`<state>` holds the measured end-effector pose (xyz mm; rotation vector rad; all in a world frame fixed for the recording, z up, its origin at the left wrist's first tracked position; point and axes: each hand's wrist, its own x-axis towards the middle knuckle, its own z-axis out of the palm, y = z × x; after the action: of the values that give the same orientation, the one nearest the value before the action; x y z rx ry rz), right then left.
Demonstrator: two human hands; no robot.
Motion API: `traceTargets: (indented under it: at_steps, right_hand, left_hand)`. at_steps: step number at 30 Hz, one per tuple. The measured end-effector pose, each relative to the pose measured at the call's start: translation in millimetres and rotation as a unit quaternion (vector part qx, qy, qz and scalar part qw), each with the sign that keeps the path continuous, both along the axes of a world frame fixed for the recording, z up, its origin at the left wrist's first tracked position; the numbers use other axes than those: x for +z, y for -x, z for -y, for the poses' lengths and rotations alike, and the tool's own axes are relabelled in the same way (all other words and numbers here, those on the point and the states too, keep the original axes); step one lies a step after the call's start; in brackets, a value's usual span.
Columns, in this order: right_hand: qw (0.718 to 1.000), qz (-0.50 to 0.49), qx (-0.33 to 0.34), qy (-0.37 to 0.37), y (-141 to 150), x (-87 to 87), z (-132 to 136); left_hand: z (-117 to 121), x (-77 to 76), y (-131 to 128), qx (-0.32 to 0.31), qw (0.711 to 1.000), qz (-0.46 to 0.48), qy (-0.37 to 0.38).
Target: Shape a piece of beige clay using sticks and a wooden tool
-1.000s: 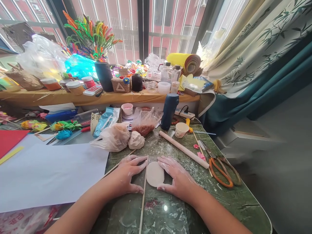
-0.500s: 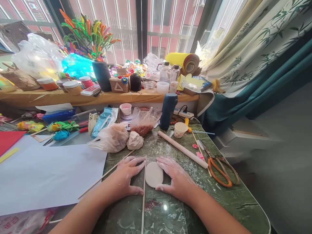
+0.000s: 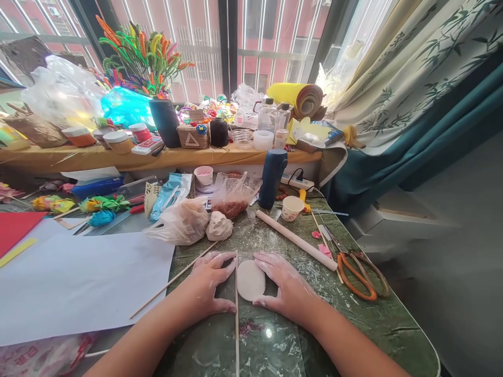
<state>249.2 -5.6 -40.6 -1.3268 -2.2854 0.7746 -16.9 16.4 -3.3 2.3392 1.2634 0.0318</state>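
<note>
A flat, rounded disc of white clay (image 3: 251,281) lies on the clear sheet in front of me. My left hand (image 3: 212,285) rests to its left, palm down, thumb and fingers spread, their tips against a long thin wooden stick (image 3: 237,330). The stick runs front to back close along the disc's left edge. On the other side, my right hand (image 3: 283,283) is open too, its fingertips and thumb touching the disc's right edge. White residue coats both hands. A second thin stick (image 3: 173,281) lies slanted past my left hand.
Beyond the hands sit a lump of white clay (image 3: 219,226), a plastic bag (image 3: 186,222) and a pale rolling pin (image 3: 296,241). A paper cup (image 3: 293,208) and a dark blue bottle (image 3: 272,178) stand farther back. Orange-handled scissors (image 3: 357,275) lie right; white paper (image 3: 86,283) lies left.
The near end of the stick beside the disc has swung right, so the stick now lies straighter front to back. The view has shifted slightly. Both hands keep about the same pose.
</note>
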Motion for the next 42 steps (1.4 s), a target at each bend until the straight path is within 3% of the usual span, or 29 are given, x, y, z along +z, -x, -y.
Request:
traceTargets:
  at_steps: [8, 18, 23, 29, 36, 39, 42]
  right_hand:
    - [1.0, -0.005, 0.01, -0.014, -0.8, -0.3, -0.7]
    - [0.999, 0.033, 0.029, -0.027, -3.0, 1.8, 6.4]
    - [0.996, 0.05, 0.05, -0.054, 19.3, 11.0, 9.7]
    - [0.996, 0.056, 0.004, -0.065, 52.0, 16.7, 7.0]
    - [0.994, -0.036, 0.029, -0.095, 52.0, 12.5, 2.8]
    - [0.99, -0.099, 0.057, -0.079, 47.0, 16.0, 5.5]
    - [0.983, -0.18, 0.021, -0.034, 38.4, 15.4, 8.1]
  left_hand:
    - [3.4, -2.1, 9.9, -0.008, 0.999, 0.035, -0.005]
    - [7.1, -1.9, 0.2, 0.016, 0.999, 0.022, -0.037]
    - [8.9, -7.0, 5.6, 0.028, 0.997, 0.043, -0.051]
    - [8.6, -16.0, 8.2, 0.031, 0.995, 0.066, -0.068]
    - [8.7, -21.5, 9.3, 0.036, 0.993, 0.079, -0.081]
    - [9.0, -20.2, 8.2, 0.041, 0.993, 0.079, -0.077]
    - [8.8, -17.3, 7.3, 0.039, 0.994, 0.078, -0.068]
